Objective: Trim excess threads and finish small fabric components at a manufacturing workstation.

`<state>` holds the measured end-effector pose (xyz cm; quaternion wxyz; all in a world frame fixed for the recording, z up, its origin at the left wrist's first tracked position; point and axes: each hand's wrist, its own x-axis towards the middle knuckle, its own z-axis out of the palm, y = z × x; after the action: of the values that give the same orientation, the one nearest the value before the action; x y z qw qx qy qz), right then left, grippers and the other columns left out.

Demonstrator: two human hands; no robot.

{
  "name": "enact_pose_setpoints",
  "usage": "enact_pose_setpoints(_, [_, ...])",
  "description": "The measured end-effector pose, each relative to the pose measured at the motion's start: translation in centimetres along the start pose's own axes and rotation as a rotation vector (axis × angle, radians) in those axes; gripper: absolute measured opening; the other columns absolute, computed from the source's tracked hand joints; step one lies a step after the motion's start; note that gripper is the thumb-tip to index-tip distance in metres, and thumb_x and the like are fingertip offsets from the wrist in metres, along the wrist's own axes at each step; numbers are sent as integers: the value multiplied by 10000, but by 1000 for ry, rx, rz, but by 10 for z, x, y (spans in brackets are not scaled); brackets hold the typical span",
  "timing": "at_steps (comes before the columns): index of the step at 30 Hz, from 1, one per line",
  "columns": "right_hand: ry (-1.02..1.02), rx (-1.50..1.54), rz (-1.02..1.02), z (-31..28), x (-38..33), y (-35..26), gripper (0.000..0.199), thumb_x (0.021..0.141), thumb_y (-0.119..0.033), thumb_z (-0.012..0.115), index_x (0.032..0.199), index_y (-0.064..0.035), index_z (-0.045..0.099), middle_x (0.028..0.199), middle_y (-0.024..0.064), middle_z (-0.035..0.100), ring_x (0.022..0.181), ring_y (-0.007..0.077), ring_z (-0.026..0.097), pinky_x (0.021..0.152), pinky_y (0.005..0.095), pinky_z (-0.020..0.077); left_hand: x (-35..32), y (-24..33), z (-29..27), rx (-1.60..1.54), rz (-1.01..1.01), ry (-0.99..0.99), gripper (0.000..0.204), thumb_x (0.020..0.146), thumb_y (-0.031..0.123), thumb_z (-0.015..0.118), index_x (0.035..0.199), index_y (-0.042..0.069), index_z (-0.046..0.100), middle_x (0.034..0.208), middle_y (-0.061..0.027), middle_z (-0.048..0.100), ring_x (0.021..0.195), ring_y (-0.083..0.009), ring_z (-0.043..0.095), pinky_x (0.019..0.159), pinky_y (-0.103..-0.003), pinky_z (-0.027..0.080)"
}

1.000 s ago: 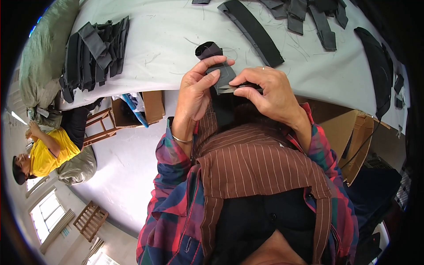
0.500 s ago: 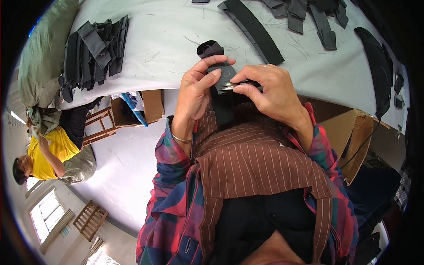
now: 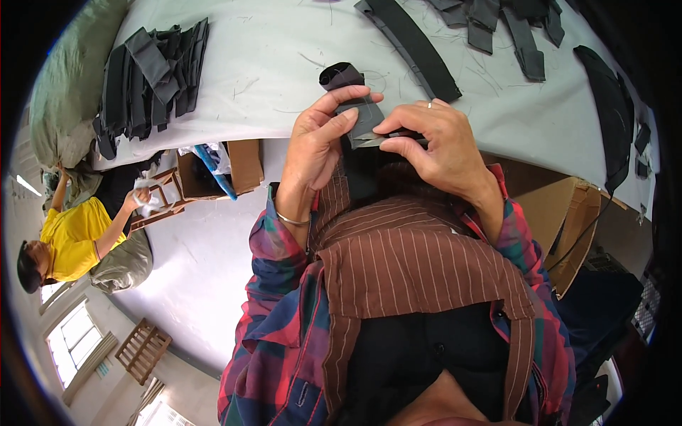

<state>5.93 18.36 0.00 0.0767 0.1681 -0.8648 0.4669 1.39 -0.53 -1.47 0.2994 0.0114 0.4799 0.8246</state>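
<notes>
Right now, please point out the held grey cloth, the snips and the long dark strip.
Held grey cloth [image 3: 367,116]: head view, on its flat face.
Snips [image 3: 370,143]: head view, on the blades.
Long dark strip [image 3: 410,51]: head view, near its middle.

A long-sleeved, open-fronted plaid cloth shirt [image 3: 273,355] checks red, navy and teal. A brown fabric apron [image 3: 419,277] with thin pale stripes and two matching straps [image 3: 341,358] covers part of a black top [image 3: 398,362] with a round dark button [image 3: 439,348]. A slim silvery bangle [image 3: 292,221] sits beyond the left sleeve [image 3: 280,245]; a narrow pale ring [image 3: 430,104] circles a finger of the right hand [image 3: 435,140].
</notes>
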Motion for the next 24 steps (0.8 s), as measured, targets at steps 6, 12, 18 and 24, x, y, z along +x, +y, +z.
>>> enact_pose_setpoints(6, [73,43,62,-6,1,2,136,768,-171,703,858,-83,651,759,47,662,658,243,595,599,331,417,-1,3,1,-23,-15,4,310,901,19,536,1208,-25,539,1184,-177,599,1051,-197,590,931,-314,475])
enact_pose_setpoints(12, [134,82,173,-5,0,9,136,798,-181,689,884,-80,657,776,64,669,635,234,585,546,318,432,-4,3,1,71,-7,-22,425,833,-19,613,1243,-22,502,1203,-177,587,1050,-211,599,942,-320,480])
enact_pose_setpoints(18, [179,57,210,-4,-2,15,128,812,-185,678,886,-83,659,736,58,662,585,229,568,535,321,427,-7,5,7,179,18,-45,556,733,-76,547,1276,-8,453,1234,-185,564,1018,-222,616,910,-330,501])
enact_pose_setpoints(24, [88,46,285,-6,-1,12,121,822,-142,656,890,-43,652,720,62,647,613,174,561,581,286,427,-8,7,8,134,-5,-24,618,662,-89,467,1275,-14,443,1225,-206,562,977,-237,632,875,-346,524])
